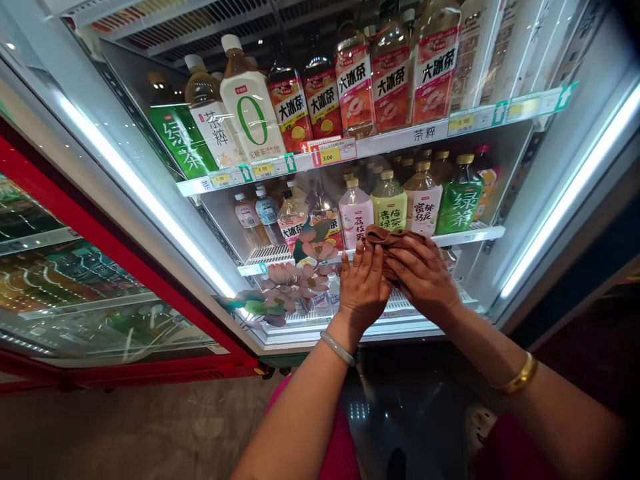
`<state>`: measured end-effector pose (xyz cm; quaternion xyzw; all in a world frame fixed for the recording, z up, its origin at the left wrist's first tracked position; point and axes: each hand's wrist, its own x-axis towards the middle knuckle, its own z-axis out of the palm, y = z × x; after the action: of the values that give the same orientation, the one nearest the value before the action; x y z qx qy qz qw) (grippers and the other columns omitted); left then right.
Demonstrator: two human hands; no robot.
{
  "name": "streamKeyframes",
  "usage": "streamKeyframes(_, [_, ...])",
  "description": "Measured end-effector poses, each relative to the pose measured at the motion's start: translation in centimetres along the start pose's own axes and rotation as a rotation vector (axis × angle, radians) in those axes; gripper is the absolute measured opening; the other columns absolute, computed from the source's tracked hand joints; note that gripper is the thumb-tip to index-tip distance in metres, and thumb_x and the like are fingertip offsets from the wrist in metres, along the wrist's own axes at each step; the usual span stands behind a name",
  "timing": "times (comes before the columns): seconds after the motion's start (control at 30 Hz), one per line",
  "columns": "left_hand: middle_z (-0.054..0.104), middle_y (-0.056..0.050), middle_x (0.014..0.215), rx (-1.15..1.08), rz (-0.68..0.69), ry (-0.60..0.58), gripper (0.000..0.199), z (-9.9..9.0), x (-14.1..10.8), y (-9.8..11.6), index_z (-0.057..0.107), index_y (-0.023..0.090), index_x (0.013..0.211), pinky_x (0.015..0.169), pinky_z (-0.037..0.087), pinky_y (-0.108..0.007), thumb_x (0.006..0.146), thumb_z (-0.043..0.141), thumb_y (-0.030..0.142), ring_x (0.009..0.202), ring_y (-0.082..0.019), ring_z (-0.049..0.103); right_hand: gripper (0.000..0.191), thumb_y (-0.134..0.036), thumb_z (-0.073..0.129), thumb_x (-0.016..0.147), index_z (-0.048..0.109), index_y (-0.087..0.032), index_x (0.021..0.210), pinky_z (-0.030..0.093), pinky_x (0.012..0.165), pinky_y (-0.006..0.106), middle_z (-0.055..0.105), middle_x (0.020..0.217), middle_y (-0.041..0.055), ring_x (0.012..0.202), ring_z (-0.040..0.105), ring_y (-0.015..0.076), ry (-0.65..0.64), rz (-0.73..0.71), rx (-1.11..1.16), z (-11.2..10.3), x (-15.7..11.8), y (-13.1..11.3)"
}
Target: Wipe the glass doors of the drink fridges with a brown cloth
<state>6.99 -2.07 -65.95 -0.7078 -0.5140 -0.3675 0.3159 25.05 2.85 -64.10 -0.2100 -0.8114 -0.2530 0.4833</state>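
The right hand (424,277) presses its fingers over a bunched brown cloth (387,243) at centre right; the left hand (364,287) spreads its fingers slightly against it, before shelves of bottles (356,210).

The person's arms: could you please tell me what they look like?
The left forearm shows no sleeve and has a smooth, pale bangle at the wrist; the right forearm, also sleeveless, has a shiny gold bangle. Neither the left grip nor the right grip is gloved.
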Motion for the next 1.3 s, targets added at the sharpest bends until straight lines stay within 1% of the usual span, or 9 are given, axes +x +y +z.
streamKeyframes(0.13, [0.031,-0.013,0.171,0.013,-0.028,0.001,0.083,-0.7,0.5,0.1,0.005,0.015,0.169,0.135,0.003,-0.052,0.096,0.044,0.016,0.162,-0.024,0.017,0.043,-0.018,0.065,0.090,0.065,-0.024,0.133,0.031,0.128,0.062,0.064,0.141,0.0117,0.151,0.042,0.0331,0.136,0.219,-0.103,-1.4,-0.4,3.2])
streamKeyframes(0.23, [0.029,-0.013,0.172,-0.030,-0.050,0.001,0.082,-0.9,0.9,0.2,0.002,0.017,0.169,0.135,0.000,-0.052,0.099,0.044,0.020,0.163,-0.025,0.016,0.051,-0.019,0.064,0.089,0.060,-0.021,0.140,0.031,0.127,0.065,0.053,0.155,0.0149,0.155,0.034,0.0368,0.173,0.324,-0.118,-1.2,0.3,2.9])
streamKeyframes(0.4, [0.029,-0.017,0.171,-0.066,-0.071,-0.006,0.078,-0.3,0.8,0.1,0.013,0.013,0.168,0.135,0.004,-0.052,0.099,0.047,0.020,0.163,-0.027,0.018,0.046,-0.014,0.062,0.090,0.062,-0.022,0.136,0.033,0.128,0.060,0.066,0.143,0.0082,0.152,0.039,0.0299,0.017,0.049,-0.010,0.4,0.0,-0.4])
streamKeyframes(0.5, [0.027,-0.016,0.172,-0.063,-0.083,-0.036,0.080,-0.1,0.8,0.2,0.015,0.011,0.168,0.135,0.004,-0.053,0.097,0.050,0.023,0.163,-0.028,0.015,0.039,-0.012,0.063,0.092,0.067,-0.024,0.128,0.036,0.128,0.054,0.072,0.129,0.0048,0.144,0.049,0.0254,-0.027,-0.038,0.004,-0.2,-1.0,0.2])
streamKeyframes(0.73, [0.023,-0.013,0.174,-0.053,-0.125,-0.040,0.078,-0.2,1.5,1.0,0.008,0.015,0.169,0.134,-0.002,-0.054,0.100,0.044,0.024,0.163,-0.027,0.007,0.048,-0.025,0.063,0.090,0.063,-0.020,0.138,0.038,0.122,0.060,0.056,0.146,0.0196,0.143,0.047,0.0382,0.193,0.364,-0.165,-1.8,-1.2,4.7])
streamKeyframes(0.87, [0.025,-0.014,0.173,-0.037,-0.092,-0.029,0.081,0.0,1.2,0.8,0.009,0.014,0.169,0.134,-0.002,-0.054,0.097,0.047,0.020,0.163,-0.027,0.009,0.059,-0.021,0.064,0.087,0.055,-0.018,0.145,0.033,0.124,0.066,0.048,0.158,0.0189,0.150,0.036,0.0410,0.162,0.327,-0.109,0.1,-0.3,1.3])
streamKeyframes(1.03, [0.029,-0.019,0.170,0.012,-0.071,0.004,0.086,0.5,0.3,1.0,0.009,0.007,0.167,0.134,0.005,-0.053,0.091,0.050,0.015,0.162,-0.027,0.019,0.038,-0.014,0.066,0.090,0.066,-0.020,0.127,0.040,0.124,0.058,0.068,0.131,0.0102,0.139,0.051,0.0314,0.003,0.051,-0.056,0.9,-1.2,-2.0])
streamKeyframes(1.13, [0.031,-0.018,0.169,0.039,-0.012,0.004,0.086,0.7,0.1,1.8,0.013,0.005,0.167,0.135,0.006,-0.050,0.090,0.050,0.015,0.162,-0.025,0.018,0.034,-0.013,0.067,0.089,0.067,-0.023,0.122,0.042,0.123,0.058,0.070,0.125,0.0073,0.134,0.055,0.0301,-0.014,-0.001,-0.074,-0.5,-2.5,0.5])
streamKeyframes(1.3, [0.031,-0.015,0.170,0.065,0.034,-0.066,0.083,0.5,0.5,3.1,0.023,0.010,0.166,0.135,0.005,-0.048,0.088,0.053,0.015,0.163,-0.024,0.013,0.048,-0.018,0.067,0.088,0.062,-0.023,0.135,0.043,0.119,0.062,0.054,0.146,0.0168,0.142,0.046,0.0388,0.131,0.314,-0.161,-2.0,-2.8,4.5])
